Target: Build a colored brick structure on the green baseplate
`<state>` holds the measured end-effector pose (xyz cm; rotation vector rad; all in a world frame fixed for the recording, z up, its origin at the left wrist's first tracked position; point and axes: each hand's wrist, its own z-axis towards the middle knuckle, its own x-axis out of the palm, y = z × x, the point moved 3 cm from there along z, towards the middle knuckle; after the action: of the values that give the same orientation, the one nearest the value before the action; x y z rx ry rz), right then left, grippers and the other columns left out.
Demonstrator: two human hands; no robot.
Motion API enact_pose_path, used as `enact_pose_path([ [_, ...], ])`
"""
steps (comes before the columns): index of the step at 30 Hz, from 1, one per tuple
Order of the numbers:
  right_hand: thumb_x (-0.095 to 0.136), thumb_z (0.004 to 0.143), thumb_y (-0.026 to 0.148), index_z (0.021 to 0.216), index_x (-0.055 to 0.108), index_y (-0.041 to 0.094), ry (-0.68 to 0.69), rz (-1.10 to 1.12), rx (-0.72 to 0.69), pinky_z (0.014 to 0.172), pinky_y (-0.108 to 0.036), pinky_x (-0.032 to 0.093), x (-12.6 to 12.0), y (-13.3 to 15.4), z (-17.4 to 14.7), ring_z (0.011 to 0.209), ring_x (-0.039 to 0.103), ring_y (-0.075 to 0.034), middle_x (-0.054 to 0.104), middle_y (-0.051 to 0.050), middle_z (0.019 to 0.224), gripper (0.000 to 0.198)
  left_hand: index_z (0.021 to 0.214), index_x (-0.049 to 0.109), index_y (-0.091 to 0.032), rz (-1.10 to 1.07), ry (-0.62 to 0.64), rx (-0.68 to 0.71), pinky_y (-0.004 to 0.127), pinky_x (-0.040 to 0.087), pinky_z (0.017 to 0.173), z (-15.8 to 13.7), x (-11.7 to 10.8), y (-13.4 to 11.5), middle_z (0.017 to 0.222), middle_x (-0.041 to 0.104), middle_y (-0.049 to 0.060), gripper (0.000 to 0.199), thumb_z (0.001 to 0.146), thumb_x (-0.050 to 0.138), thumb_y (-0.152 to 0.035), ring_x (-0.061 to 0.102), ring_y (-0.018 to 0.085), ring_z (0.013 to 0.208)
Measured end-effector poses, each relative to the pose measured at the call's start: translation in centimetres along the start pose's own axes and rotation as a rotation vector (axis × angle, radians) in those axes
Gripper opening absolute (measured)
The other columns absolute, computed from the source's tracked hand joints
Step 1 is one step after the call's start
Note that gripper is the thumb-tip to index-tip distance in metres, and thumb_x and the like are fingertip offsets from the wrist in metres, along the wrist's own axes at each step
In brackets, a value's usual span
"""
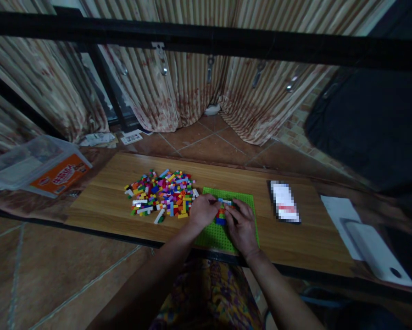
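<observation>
On a green studded baseplate (209, 240) stands a small build of toy bricks (221, 221), with blue, red, green and light-coloured pieces showing. My left hand (204, 211) is closed at the build's left side, thumb and index finger pressed to the bricks. From the right, my right hand (242, 227) curls its fingers round the same bricks, its thumb near their middle. Between them the hands cover much of the build, so its full shape is hidden. A loose pile of many-coloured toy bricks (164, 192) lies left of the baseplate.
The wooden table (99, 206) carries a phone-like device (284, 201), its screen pixelated, on the right. Farther right are a white sheet (340, 215) and a white device (378, 252). At far left stands a clear plastic box (51, 158) with an orange label. A dark bar (192, 39) crosses above.
</observation>
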<state>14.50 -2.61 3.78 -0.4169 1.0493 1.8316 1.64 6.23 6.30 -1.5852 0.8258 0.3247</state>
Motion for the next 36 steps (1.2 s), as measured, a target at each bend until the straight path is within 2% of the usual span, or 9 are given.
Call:
enact_pose_path([
  [6, 0.051, 0.092, 0.033, 0.109, 0.069, 0.024, 0.025, 0.060, 0.063, 0.098, -0.046, 0.044, -0.1, 0.0, 0.1, 0.116, 0.052, -0.024, 0.059, -0.010, 0.122, 0.026, 0.088, 0.073, -0.020, 0.001, 0.011, 0.032, 0.025, 0.049, 0.071, 0.1, 0.2, 0.6, 0.088, 0.075, 0.004, 0.019, 0.081, 0.062, -0.033, 0.067, 0.016, 0.080],
  [9, 0.049, 0.093, 0.038, 0.122, 0.061, 0.020, -0.004, 0.139, 0.182, 0.100, -0.046, 0.043, -0.5, -0.4, 0.1, 0.115, 0.053, -0.023, 0.061, -0.011, 0.120, 0.036, 0.090, 0.072, -0.021, -0.022, 0.029, 0.080, 0.025, 0.050, 0.071, 0.3, 0.2, 1.0, 0.089, 0.074, 0.003, 0.022, 0.084, 0.058, -0.036, 0.067, 0.016, 0.080],
  [12, 0.045, 0.093, 0.040, 0.122, 0.058, 0.018, -0.070, 0.181, 0.287, 0.099, -0.046, 0.044, -0.8, -0.8, -0.1, 0.112, 0.055, -0.023, 0.062, -0.013, 0.118, 0.039, 0.089, 0.071, -0.020, -0.056, 0.039, 0.077, 0.026, 0.051, 0.071, 0.4, 0.0, 1.3, 0.085, 0.073, 0.003, 0.028, 0.090, 0.048, -0.036, 0.067, 0.017, 0.077],
  [15, 0.045, 0.093, 0.041, 0.117, 0.061, 0.017, -0.073, 0.190, 0.298, 0.099, -0.046, 0.044, -0.8, -0.9, 0.0, 0.112, 0.055, -0.024, 0.063, -0.013, 0.116, 0.037, 0.099, 0.068, -0.018, -0.072, -0.030, 0.088, 0.028, 0.052, 0.081, -0.5, 0.0, 1.3, 0.097, 0.073, 0.006, 0.030, 0.094, 0.041, -0.030, 0.067, 0.017, 0.088],
  [18, 0.045, 0.093, 0.040, 0.114, 0.062, 0.018, -0.069, 0.199, 0.292, 0.099, -0.046, 0.043, -0.8, -0.9, 0.0, 0.111, 0.056, -0.023, 0.064, -0.012, 0.114, 0.036, 0.119, 0.060, -0.018, -0.008, -0.180, 0.234, 0.033, 0.047, 0.098, -2.5, 0.5, 1.0, 0.120, 0.065, 0.008, 0.033, 0.093, 0.043, -0.028, 0.061, 0.019, 0.109],
  [21, 0.044, 0.093, 0.039, 0.112, 0.063, 0.018, -0.061, 0.214, 0.289, 0.099, -0.045, 0.044, -0.8, -0.9, 0.0, 0.111, 0.056, -0.023, 0.064, -0.012, 0.114, 0.034, 0.134, 0.049, -0.018, 0.133, -0.205, 0.446, 0.037, 0.042, 0.106, -4.6, 1.8, 0.7, 0.134, 0.056, 0.010, 0.042, 0.094, 0.042, -0.032, 0.051, 0.022, 0.124],
  [23, 0.044, 0.094, 0.039, 0.110, 0.064, 0.018, -0.058, 0.224, 0.292, 0.099, -0.045, 0.044, -0.8, -0.9, 0.0, 0.110, 0.057, -0.023, 0.065, -0.011, 0.113, 0.033, 0.137, 0.045, -0.018, 0.256, -0.196, 0.502, 0.041, 0.042, 0.106, -5.4, 2.6, 0.6, 0.140, 0.050, 0.012, 0.046, 0.094, 0.043, -0.034, 0.049, 0.025, 0.127],
  [28, 0.044, 0.094, 0.039, 0.107, 0.065, 0.018, -0.050, 0.229, 0.301, 0.099, -0.044, 0.043, -0.8, -0.9, 0.0, 0.110, 0.057, -0.022, 0.065, -0.012, 0.112, 0.033, 0.136, 0.047, -0.018, 0.450, -0.184, 0.496, 0.043, 0.047, 0.099, -5.5, 3.3, 0.4, 0.142, 0.047, 0.015, 0.046, 0.095, 0.042, -0.036, 0.053, 0.028, 0.121],
  [36, 0.044, 0.093, 0.042, 0.106, 0.067, 0.017, -0.009, 0.213, 0.318, 0.101, -0.048, 0.042, -0.7, -1.3, -0.1, 0.112, 0.056, -0.024, 0.064, -0.013, 0.115, 0.036, 0.137, 0.045, -0.016, 0.458, -0.143, 0.453, 0.045, 0.047, 0.096, -5.4, 3.6, -0.1, 0.142, 0.047, 0.016, 0.046, 0.095, 0.038, -0.033, 0.054, 0.030, 0.118],
])
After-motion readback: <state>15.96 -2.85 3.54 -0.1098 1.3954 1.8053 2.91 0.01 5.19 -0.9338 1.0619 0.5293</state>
